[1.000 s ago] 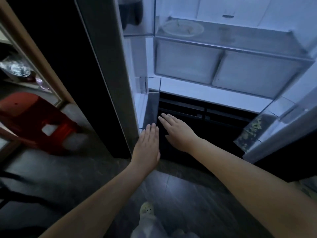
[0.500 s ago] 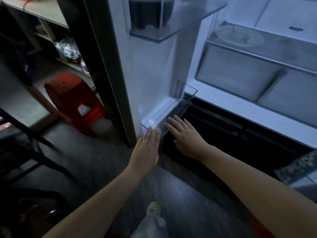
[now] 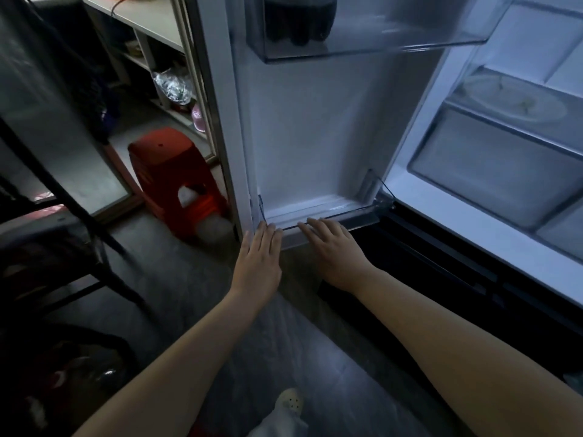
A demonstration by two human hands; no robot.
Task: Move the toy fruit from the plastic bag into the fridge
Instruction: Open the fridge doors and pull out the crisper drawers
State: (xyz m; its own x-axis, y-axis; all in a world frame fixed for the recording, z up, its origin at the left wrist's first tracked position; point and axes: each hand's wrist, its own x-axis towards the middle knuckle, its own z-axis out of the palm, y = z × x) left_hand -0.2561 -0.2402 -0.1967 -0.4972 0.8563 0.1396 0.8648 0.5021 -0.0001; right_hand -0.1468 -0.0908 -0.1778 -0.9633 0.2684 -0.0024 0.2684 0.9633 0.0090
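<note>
Facing the open fridge [image 3: 473,184], lit inside, with its door [image 3: 315,137] swung wide. Beside the door, a red stool [image 3: 176,178]. At the lowest door bin [image 3: 331,212], left grip [image 3: 260,257] and right grip [image 3: 334,247], both flat and empty, fingertips at its front rim. Toy fruit: cannot tell where.

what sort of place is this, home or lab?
Most likely a home kitchen or utility corner: an open fridge with a dark bottle and a plate in it, and a red plastic stool beside cluttered shelves.
</note>
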